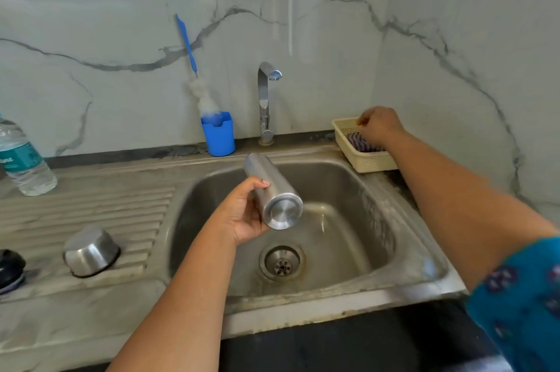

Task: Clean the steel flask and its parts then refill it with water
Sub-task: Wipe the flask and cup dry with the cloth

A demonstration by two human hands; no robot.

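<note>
Left hand [242,211] fingers wrap flask [272,192], tilted over sink [403,253] to drain; right hand [378,126] fingers curl into basket [366,162] right of sink, seemingly for scrubber [360,141]; pinch unclear.

A blue holder [218,135] stands on the bench [75,323] against the marble wall [121,23], just left of the chrome tap [266,98], with a white bottle brush [197,74] on a blue handle leaning out of it. A cream plastic basket [368,161] sits at the sink's [333,305] back right corner, something striped lying inside.
</note>
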